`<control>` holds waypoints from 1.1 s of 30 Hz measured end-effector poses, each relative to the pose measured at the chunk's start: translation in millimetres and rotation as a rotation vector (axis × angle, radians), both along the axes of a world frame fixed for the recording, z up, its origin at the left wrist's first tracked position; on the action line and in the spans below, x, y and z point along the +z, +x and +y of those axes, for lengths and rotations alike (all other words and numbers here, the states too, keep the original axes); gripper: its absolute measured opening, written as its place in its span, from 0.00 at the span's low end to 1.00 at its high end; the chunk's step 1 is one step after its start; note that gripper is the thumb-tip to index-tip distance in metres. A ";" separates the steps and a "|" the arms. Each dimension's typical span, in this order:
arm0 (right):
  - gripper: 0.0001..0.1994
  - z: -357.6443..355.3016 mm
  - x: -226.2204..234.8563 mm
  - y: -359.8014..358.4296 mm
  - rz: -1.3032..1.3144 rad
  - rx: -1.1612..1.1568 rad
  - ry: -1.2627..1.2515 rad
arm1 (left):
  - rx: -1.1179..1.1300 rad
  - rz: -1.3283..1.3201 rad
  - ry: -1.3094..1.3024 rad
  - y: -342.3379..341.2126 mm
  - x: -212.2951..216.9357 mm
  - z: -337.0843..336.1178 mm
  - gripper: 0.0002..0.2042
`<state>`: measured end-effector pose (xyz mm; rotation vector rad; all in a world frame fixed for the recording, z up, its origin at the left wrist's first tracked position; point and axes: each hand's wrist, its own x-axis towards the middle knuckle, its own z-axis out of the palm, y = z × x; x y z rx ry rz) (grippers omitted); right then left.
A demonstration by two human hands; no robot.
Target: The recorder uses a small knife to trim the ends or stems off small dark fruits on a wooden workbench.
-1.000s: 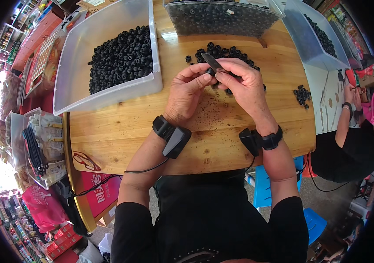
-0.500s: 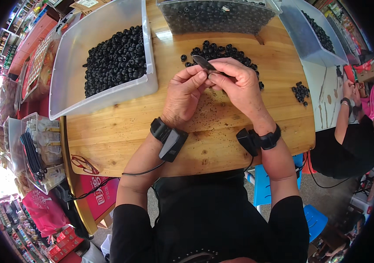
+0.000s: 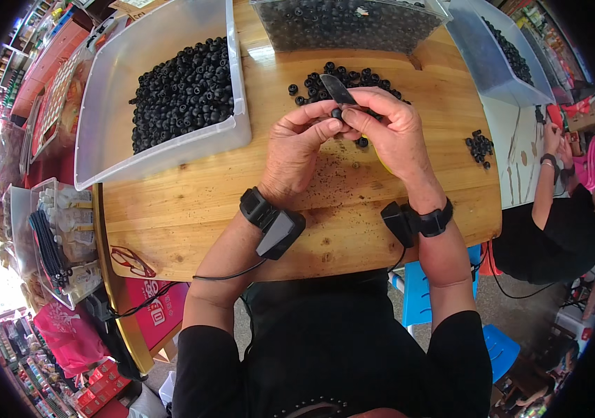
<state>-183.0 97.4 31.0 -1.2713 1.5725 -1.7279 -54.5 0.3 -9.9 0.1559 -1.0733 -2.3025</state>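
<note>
Between the two hands, above the counter (image 3: 193, 209): small black bead (image 3: 337, 113) pinched at the meeting fingertips, equally near both. Left hand (image 3: 296, 150) closed on bead with thumb and forefinger. Right hand (image 3: 388, 129) closed, gripping thin dark blade (image 3: 338, 89), long axis running up-left from that hand. Just beyond hands: loose bead pile (image 3: 325, 80). Far left: clear tub (image 3: 112, 111).

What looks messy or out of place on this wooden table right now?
Dark crumbs speckle the wooden table below the left hand and right hand. A small cluster of black beads sits apart near the right edge, away from the loose pile and the clear bins.
</note>
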 end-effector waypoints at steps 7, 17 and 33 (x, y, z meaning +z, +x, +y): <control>0.10 2.1 -0.6 -8.8 -0.022 0.038 -0.010 | -0.045 -0.017 -0.019 -0.9 -0.9 -2.4 0.13; 0.10 5.1 3.3 -3.7 0.102 0.073 0.107 | -0.037 -0.066 -0.076 1.4 -0.6 -4.8 0.12; 0.11 8.0 2.3 -14.1 -0.171 0.096 0.100 | -0.050 -0.015 -0.087 -1.0 1.8 0.7 0.14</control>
